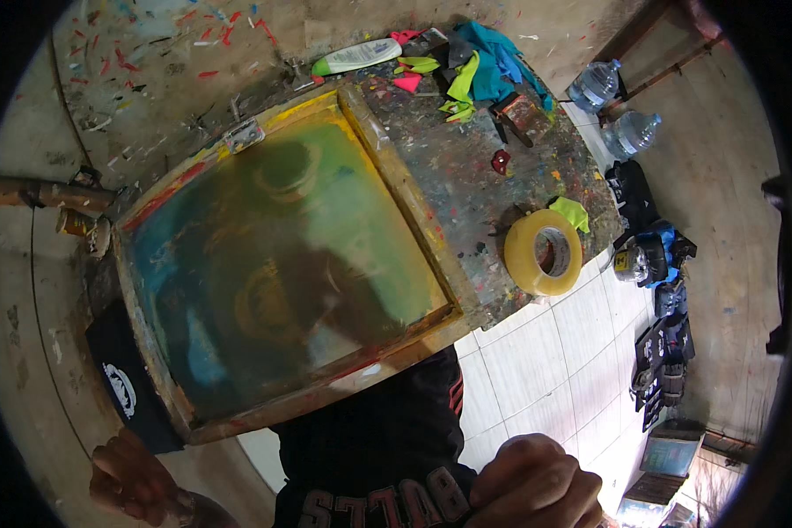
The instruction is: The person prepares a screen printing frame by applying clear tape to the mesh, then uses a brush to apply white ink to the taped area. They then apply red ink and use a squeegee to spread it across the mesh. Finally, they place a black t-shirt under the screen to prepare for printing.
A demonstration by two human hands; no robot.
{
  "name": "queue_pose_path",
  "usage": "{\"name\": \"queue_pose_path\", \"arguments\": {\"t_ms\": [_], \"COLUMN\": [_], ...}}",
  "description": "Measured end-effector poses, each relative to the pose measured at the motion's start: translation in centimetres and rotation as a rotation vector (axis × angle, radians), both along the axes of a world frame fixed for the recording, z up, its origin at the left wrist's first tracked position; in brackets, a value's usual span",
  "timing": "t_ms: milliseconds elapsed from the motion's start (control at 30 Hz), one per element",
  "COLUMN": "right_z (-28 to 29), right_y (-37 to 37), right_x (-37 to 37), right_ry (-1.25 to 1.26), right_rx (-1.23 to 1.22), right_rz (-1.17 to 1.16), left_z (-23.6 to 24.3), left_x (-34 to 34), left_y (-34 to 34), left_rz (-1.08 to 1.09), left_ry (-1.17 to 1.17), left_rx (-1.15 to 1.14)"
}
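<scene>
A screen-printing frame (444, 273) with stained green-blue mesh (211, 255) lies on a paint-spattered table (431, 176), shadows falling across it. My left hand (132, 480) is low at the left with fingers curled, just below a dark cloth item (123, 370) with a white emblem beneath the frame's left side. My right hand (532, 484) is closed at the lower right, beside my dark shirt (343, 458), away from the frame. Whatever either hand may hold is hidden from view. A roll of clear yellowish tape (566, 264) lies right of the frame.
A white-and-green bottle (356, 57), coloured rags (493, 70) and small tools (510, 114) lie along the table's back. Two water jugs (594, 86), dark bags (642, 202) and dark items (660, 361) line the right wall over white floor tiles (572, 361). A wooden bar (40, 192) juts at left.
</scene>
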State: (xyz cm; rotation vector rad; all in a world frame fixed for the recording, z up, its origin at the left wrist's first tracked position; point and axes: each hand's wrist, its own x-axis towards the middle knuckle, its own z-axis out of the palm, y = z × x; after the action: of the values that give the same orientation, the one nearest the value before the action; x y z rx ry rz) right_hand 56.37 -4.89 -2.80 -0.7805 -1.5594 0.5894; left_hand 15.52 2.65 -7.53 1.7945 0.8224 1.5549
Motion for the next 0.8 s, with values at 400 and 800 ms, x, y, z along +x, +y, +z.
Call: {"name": "queue_pose_path", "arguments": {"t_ms": [400,800], "right_z": [-4.2,-15.6], "right_y": [5.9,17.0], "right_x": [-0.9,0.0], "right_ry": [-0.026,0.045], "right_rx": [-0.112,-0.743], "right_rz": [-0.081,-0.364], "left_z": [-2.2,-13.5], "left_x": [5.0,10.5], "left_y": [2.1,14.0], "left_rz": [0.149,0.064], "left_ry": [0.149,0.151], "left_rx": [-0.153,-0.709]}}
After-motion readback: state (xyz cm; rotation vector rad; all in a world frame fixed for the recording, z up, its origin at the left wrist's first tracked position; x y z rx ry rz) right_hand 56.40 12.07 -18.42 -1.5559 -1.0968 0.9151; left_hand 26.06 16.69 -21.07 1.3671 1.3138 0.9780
